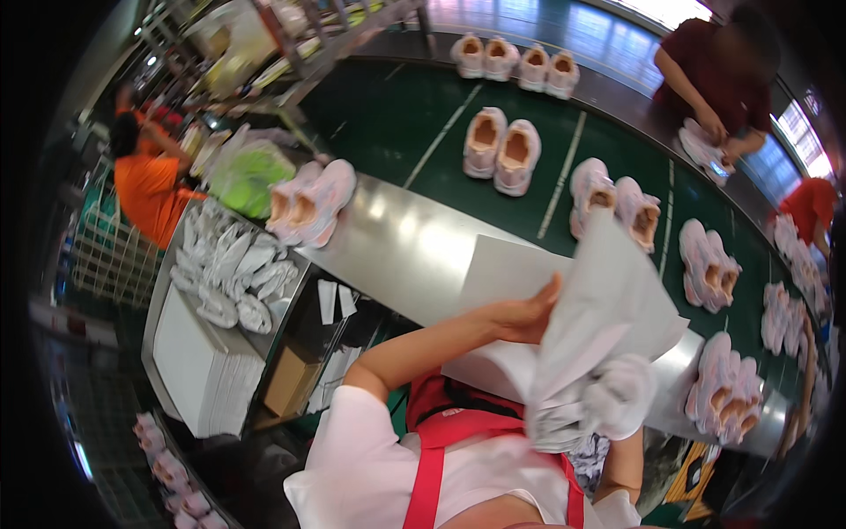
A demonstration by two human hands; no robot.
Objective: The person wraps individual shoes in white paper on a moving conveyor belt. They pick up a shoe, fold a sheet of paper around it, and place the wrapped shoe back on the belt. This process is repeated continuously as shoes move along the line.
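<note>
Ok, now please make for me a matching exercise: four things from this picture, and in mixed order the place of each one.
Things:
1. bright green plastic bag
2. large raised white paper sheet
3. stack of flat white sheets
4. brown cardboard box

Places:
A. beside the person's left hand
B. just right of the grey metal tray
C. just left of a pale pink shoe pair
D. inside that tray, beside crumpled whitish wads

Pairs: 1-C, 2-A, 3-D, 4-B

Strong light upper R, glare on metal ledge (381,227), rim dk/warped.
</note>
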